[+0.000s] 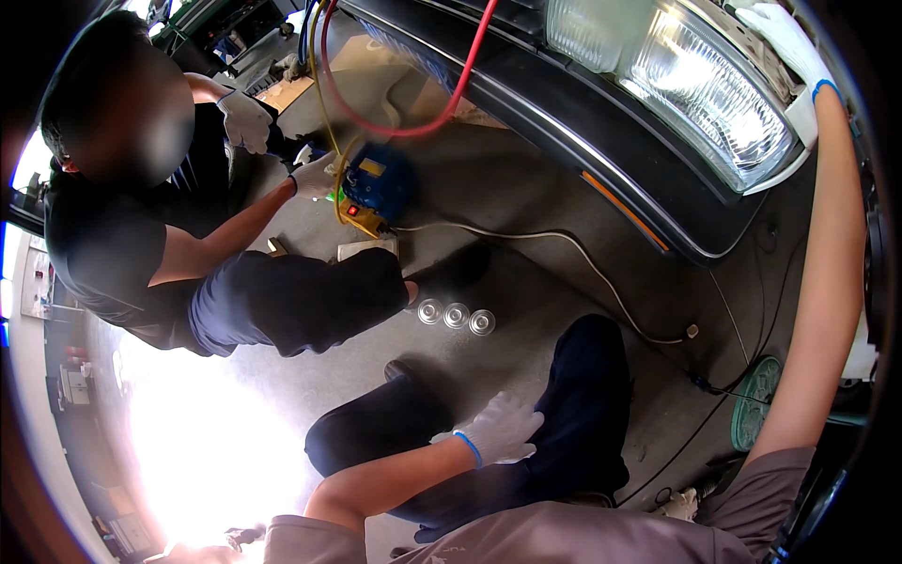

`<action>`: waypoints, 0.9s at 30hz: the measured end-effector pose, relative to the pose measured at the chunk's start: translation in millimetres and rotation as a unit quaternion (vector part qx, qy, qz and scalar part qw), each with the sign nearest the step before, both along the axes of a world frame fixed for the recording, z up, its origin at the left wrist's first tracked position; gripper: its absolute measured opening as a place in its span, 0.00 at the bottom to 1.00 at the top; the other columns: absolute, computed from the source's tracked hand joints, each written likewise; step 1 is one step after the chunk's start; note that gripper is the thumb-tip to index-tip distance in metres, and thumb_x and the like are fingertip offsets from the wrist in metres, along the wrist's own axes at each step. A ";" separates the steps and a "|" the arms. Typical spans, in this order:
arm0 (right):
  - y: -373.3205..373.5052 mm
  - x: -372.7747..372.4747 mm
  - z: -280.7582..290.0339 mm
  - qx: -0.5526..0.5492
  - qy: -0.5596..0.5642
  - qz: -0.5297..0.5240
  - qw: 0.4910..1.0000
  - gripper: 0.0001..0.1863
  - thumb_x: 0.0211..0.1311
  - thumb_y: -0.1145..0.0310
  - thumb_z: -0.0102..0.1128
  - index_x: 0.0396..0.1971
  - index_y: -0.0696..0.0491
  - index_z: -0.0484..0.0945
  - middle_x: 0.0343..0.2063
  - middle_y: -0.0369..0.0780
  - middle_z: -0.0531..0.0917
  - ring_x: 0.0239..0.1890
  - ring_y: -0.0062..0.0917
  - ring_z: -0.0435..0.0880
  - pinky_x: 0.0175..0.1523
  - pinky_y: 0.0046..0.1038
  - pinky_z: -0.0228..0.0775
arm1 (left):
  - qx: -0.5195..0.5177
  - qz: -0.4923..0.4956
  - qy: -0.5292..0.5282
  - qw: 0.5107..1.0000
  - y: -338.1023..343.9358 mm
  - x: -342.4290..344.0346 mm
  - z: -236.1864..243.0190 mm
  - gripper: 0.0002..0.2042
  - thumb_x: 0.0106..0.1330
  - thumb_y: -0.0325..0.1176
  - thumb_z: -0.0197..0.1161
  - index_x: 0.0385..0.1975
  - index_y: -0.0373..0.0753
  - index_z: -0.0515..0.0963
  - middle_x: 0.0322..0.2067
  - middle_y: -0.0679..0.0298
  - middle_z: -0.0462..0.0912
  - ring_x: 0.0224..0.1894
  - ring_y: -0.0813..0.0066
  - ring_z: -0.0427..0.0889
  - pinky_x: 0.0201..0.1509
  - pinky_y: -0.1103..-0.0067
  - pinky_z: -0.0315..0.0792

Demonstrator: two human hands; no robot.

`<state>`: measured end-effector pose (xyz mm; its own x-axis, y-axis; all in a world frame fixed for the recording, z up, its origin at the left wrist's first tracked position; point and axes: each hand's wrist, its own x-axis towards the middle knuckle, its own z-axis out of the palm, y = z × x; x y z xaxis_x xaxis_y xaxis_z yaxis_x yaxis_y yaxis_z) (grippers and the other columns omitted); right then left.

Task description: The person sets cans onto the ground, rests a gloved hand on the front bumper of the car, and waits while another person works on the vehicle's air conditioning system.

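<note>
My left hand [500, 430], in a white knit glove with a blue cuff, rests on my dark trouser leg [587, 395]. Its fingers lie loosely over the cloth and hold nothing. My right arm stretches up along the right side to the car's front. There my right hand [787, 45], gloved the same way, lies on the car's edge just above the headlight [709, 99]. Its fingers look stretched out, and nothing shows in them. Below the headlight runs the black bumper [573, 127] with an orange side strip.
A person [103, 226] squats at left, one gloved hand at a blue motor-like machine [381, 180] with a yellow base. A red hose [465, 75] loops above. Three silver cans [456, 315] stand on the floor. A pale cable [573, 246] and a green round object [754, 404] lie nearer me.
</note>
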<state>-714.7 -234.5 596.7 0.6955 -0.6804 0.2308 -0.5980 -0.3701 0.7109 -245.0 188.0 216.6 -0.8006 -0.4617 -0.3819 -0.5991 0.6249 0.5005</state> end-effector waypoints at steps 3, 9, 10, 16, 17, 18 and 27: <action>3.0 6.4 -5.7 -0.004 -0.034 0.018 0.999 0.20 0.80 0.57 0.43 0.52 0.45 0.87 0.42 0.51 0.90 0.44 0.51 0.89 0.52 0.50 0.78 | -0.001 0.004 0.000 1.000 0.6 1.4 1.2 0.24 0.63 0.51 0.73 0.47 0.36 0.81 0.42 0.54 0.85 0.50 0.54 0.85 0.59 0.62 0.76; 2.5 1.5 -3.3 -0.014 -0.020 0.028 0.999 0.20 0.80 0.58 0.44 0.51 0.44 0.87 0.40 0.51 0.90 0.42 0.49 0.89 0.50 0.50 0.79 | 0.000 0.006 0.005 1.000 0.8 0.6 1.9 0.24 0.63 0.51 0.73 0.47 0.36 0.81 0.43 0.54 0.85 0.50 0.54 0.85 0.59 0.62 0.76; 2.9 1.9 -3.5 -0.014 -0.020 0.028 0.999 0.20 0.80 0.58 0.44 0.51 0.44 0.87 0.40 0.51 0.90 0.42 0.49 0.89 0.50 0.50 0.79 | 0.000 0.006 0.005 1.000 0.6 0.5 1.7 0.25 0.62 0.51 0.73 0.47 0.36 0.81 0.43 0.54 0.85 0.50 0.54 0.85 0.59 0.62 0.76; 4.1 2.1 -4.4 -0.013 -0.021 0.036 0.999 0.19 0.80 0.59 0.44 0.51 0.45 0.87 0.40 0.51 0.90 0.42 0.49 0.89 0.50 0.49 0.79 | 0.000 0.009 0.015 1.000 0.4 0.0 0.5 0.24 0.62 0.51 0.74 0.47 0.36 0.81 0.42 0.55 0.85 0.50 0.54 0.85 0.58 0.62 0.77; 5.0 3.4 -4.3 -0.012 -0.023 0.031 0.999 0.19 0.80 0.59 0.44 0.51 0.45 0.87 0.40 0.51 0.90 0.42 0.49 0.89 0.50 0.49 0.79 | 0.000 0.010 0.015 1.000 0.5 0.2 0.6 0.24 0.62 0.51 0.74 0.47 0.36 0.81 0.42 0.55 0.85 0.50 0.54 0.85 0.58 0.62 0.77; 5.9 4.8 -4.3 -0.010 -0.024 0.027 0.999 0.19 0.80 0.59 0.44 0.51 0.45 0.87 0.40 0.51 0.90 0.42 0.49 0.89 0.50 0.49 0.79 | -0.003 0.010 0.018 1.000 0.7 0.3 0.6 0.24 0.62 0.51 0.74 0.46 0.36 0.81 0.42 0.55 0.85 0.49 0.54 0.85 0.57 0.62 0.77; 5.8 5.5 -4.9 -0.010 -0.030 0.028 0.999 0.20 0.80 0.58 0.44 0.50 0.45 0.87 0.40 0.51 0.90 0.42 0.50 0.89 0.50 0.50 0.78 | -0.004 0.009 0.019 1.000 1.2 0.6 -2.3 0.22 0.62 0.49 0.72 0.46 0.36 0.81 0.40 0.55 0.85 0.48 0.53 0.86 0.56 0.61 0.77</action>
